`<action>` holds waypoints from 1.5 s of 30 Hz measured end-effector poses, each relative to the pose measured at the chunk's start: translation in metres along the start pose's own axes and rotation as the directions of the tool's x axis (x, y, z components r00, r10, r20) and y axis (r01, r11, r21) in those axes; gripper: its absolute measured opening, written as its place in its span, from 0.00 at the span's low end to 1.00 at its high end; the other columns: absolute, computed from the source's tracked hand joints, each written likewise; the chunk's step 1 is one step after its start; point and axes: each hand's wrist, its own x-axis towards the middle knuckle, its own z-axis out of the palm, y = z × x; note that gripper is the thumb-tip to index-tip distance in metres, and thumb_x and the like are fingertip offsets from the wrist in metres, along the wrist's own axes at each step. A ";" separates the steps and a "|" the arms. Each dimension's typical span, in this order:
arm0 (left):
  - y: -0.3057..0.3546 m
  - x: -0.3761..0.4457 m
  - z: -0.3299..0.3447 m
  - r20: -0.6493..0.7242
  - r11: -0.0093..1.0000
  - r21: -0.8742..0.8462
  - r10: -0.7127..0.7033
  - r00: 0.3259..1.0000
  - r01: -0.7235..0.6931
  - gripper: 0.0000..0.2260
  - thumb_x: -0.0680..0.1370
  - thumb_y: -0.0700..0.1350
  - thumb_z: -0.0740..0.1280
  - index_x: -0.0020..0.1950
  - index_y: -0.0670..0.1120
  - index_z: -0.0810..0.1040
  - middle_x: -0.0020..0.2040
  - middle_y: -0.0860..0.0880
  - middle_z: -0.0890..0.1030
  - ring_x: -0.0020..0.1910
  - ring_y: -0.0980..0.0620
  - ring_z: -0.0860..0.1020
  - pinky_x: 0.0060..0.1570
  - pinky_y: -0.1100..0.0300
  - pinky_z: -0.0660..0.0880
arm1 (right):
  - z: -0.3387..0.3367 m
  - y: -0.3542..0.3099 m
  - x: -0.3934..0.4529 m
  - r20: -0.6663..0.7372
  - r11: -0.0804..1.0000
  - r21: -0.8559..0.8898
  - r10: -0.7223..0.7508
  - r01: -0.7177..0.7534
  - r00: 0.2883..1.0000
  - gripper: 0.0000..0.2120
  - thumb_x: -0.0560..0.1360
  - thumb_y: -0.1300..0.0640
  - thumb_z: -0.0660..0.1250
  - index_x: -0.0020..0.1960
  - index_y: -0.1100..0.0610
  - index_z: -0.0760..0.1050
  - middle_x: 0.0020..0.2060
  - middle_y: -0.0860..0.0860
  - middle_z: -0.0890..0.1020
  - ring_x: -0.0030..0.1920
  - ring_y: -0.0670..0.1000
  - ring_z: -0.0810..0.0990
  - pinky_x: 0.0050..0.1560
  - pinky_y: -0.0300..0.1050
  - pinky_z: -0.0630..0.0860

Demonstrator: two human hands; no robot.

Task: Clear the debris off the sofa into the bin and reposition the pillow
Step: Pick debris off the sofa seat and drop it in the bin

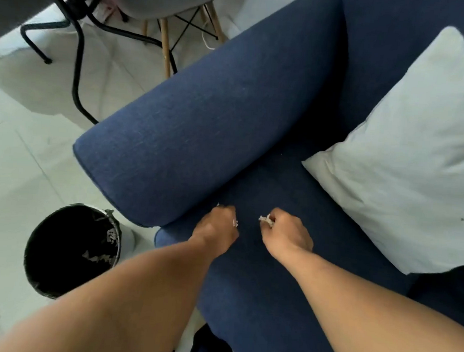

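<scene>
A navy blue sofa (259, 274) fills the middle of the head view, its wide armrest (201, 124) running up and to the right. My left hand (217, 225) hovers over the seat beside the armrest, fingers closed on small pale scraps of debris. My right hand (286, 233) is close beside it, pinching a pale scrap (265, 220) at its fingertips. A white pillow (419, 150) leans on the seat and backrest at the right. The bin (73, 251), lined with a black bag and holding pale bits, stands on the floor left of the sofa's front corner.
Pale tiled floor (14, 177) lies left of the sofa. A grey chair with wooden legs (166, 36) and black metal table legs (78, 63) stand behind the armrest. A dark object (208, 347) sits by the sofa's front edge at the bottom.
</scene>
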 end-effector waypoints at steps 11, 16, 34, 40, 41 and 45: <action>-0.131 -0.072 -0.014 0.061 0.996 -0.059 -0.069 0.996 0.073 0.11 0.77 0.48 0.65 0.57 0.48 0.78 0.56 0.45 0.81 0.56 0.41 0.80 0.48 0.54 0.74 | 0.058 -0.105 -0.069 0.293 0.923 -0.053 -0.351 0.381 0.889 0.12 0.79 0.38 0.63 0.50 0.47 0.74 0.48 0.48 0.84 0.49 0.57 0.83 0.44 0.49 0.78; -0.207 -0.095 -0.033 0.000 0.979 -0.077 -0.191 0.982 0.190 0.11 0.75 0.45 0.65 0.56 0.46 0.80 0.56 0.43 0.80 0.55 0.41 0.79 0.49 0.56 0.74 | 0.102 -0.178 -0.094 0.328 0.891 -0.060 -0.408 0.450 0.852 0.10 0.80 0.41 0.61 0.47 0.47 0.72 0.52 0.50 0.84 0.51 0.58 0.82 0.41 0.46 0.69; -0.390 -0.119 -0.064 -0.116 0.824 -0.400 -0.480 0.870 0.402 0.14 0.78 0.49 0.65 0.62 0.47 0.76 0.58 0.46 0.75 0.57 0.43 0.78 0.53 0.50 0.77 | 0.176 -0.343 -0.107 0.379 0.827 -0.210 -0.423 0.522 0.823 0.08 0.80 0.45 0.61 0.48 0.47 0.76 0.44 0.48 0.80 0.43 0.55 0.78 0.37 0.45 0.71; -0.409 -0.127 -0.059 -0.078 0.789 -0.462 -0.492 0.867 0.406 0.28 0.74 0.48 0.67 0.74 0.49 0.67 0.71 0.49 0.68 0.67 0.45 0.74 0.61 0.49 0.75 | 0.187 -0.367 -0.114 0.373 0.834 -0.224 -0.406 0.505 0.835 0.09 0.80 0.45 0.59 0.51 0.47 0.76 0.47 0.49 0.81 0.47 0.56 0.79 0.41 0.46 0.74; -0.412 -0.130 -0.059 -0.069 0.787 -0.457 -0.496 0.866 0.414 0.29 0.74 0.48 0.66 0.75 0.50 0.67 0.72 0.50 0.67 0.67 0.45 0.73 0.61 0.49 0.75 | 0.189 -0.369 -0.115 0.371 0.839 -0.218 -0.401 0.498 0.838 0.09 0.80 0.45 0.59 0.51 0.47 0.77 0.48 0.49 0.81 0.47 0.56 0.79 0.42 0.47 0.74; -0.420 -0.137 -0.060 -0.020 0.789 -0.419 -0.503 0.864 0.449 0.26 0.74 0.49 0.66 0.73 0.49 0.68 0.70 0.48 0.68 0.65 0.44 0.74 0.59 0.48 0.76 | 0.192 -0.377 -0.120 0.367 0.853 -0.202 -0.389 0.481 0.845 0.09 0.80 0.46 0.59 0.53 0.47 0.77 0.49 0.50 0.81 0.48 0.57 0.79 0.43 0.47 0.74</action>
